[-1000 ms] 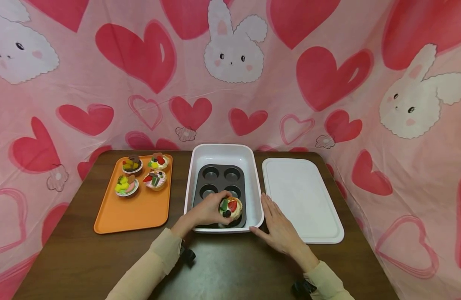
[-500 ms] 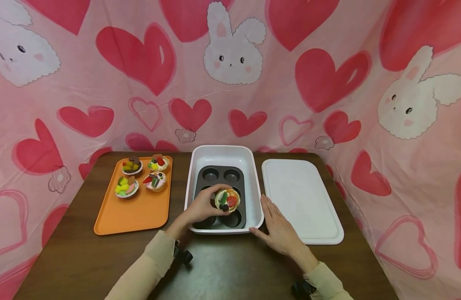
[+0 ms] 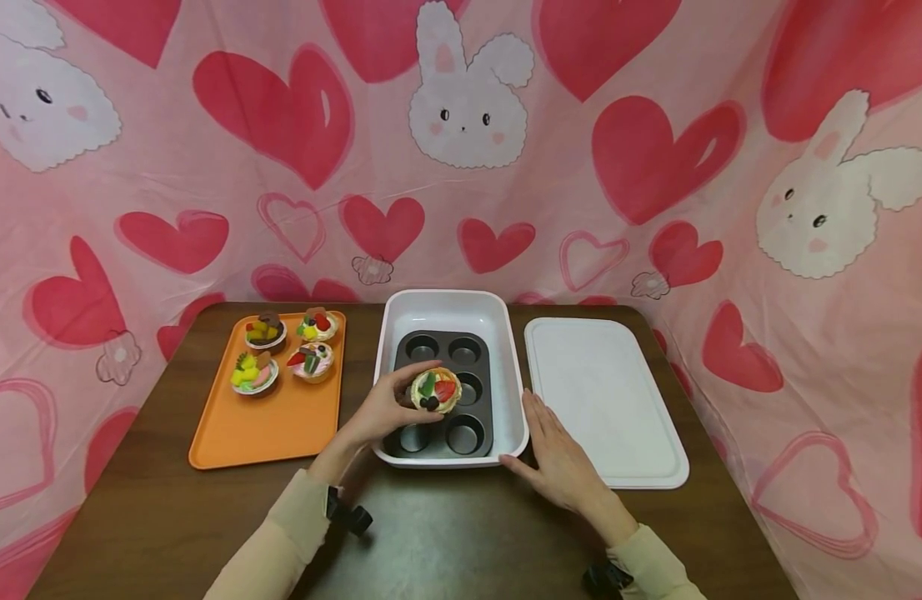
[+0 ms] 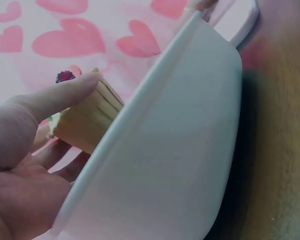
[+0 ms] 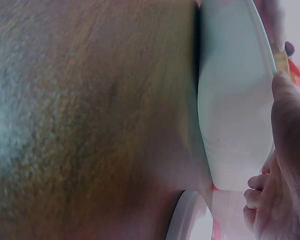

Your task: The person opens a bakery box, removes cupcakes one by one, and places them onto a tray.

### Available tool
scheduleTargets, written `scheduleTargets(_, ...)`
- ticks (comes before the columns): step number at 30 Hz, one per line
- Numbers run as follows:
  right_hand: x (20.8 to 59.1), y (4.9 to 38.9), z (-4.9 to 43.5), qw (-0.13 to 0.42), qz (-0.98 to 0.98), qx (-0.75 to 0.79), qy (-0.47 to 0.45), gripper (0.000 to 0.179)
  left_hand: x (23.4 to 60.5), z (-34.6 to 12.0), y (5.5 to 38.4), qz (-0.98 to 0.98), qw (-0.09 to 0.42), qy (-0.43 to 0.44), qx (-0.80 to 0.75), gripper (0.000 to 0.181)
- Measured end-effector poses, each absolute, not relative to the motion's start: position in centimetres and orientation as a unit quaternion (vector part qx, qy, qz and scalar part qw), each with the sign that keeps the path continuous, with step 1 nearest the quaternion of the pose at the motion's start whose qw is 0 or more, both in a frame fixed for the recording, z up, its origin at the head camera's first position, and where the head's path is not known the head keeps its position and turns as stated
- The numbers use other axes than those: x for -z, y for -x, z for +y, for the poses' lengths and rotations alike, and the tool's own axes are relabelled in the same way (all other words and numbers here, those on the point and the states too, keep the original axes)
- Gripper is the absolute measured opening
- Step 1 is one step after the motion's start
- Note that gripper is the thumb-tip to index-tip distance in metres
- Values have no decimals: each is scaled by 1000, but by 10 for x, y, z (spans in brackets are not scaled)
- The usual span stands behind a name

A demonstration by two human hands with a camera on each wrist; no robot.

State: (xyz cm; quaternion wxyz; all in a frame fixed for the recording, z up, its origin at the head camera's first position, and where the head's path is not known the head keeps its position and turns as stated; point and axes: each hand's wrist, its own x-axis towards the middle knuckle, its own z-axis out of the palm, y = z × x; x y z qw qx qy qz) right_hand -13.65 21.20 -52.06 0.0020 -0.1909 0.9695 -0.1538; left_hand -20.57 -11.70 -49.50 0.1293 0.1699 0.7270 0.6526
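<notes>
My left hand (image 3: 378,410) holds a fruit tart (image 3: 436,391) over the dark muffin tin (image 3: 443,350), thumb on one side and fingers on the other. Red fruit, a green piece and dark berries top the tart; its ridged tan side shows in the left wrist view. The tin lies inside a deep white bin (image 3: 512,383), its cups bare where they show, some hidden behind the hand and tart. Fingers straight, my right hand (image 3: 562,467) rests on the bin's front right corner, thumb at the front rim and fingers along the right side.
On the left, an orange tray (image 3: 266,433) bears several decorated tarts, one a yellow-topped tart (image 3: 253,374). A flat white lid (image 3: 603,400) lies right of the bin, close to the right hand. Behind the brown table (image 3: 446,533) hangs a pink heart-patterned cloth (image 3: 281,167).
My left hand has lifted the tart from the front right part of the tin and carried it left and slightly back. The front right cup has come into view. The right hand stays put.
</notes>
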Motion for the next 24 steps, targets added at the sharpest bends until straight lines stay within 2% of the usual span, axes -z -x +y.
scheduleTargets(8, 522, 136, 212, -1, 968, 159, 193, 109, 492, -138, 197, 737, 121, -117, -655, 81)
scheduleTargets(24, 523, 136, 212, -10, 966, 167, 199, 108, 485, -201, 163, 751, 71, 8, -656, 80)
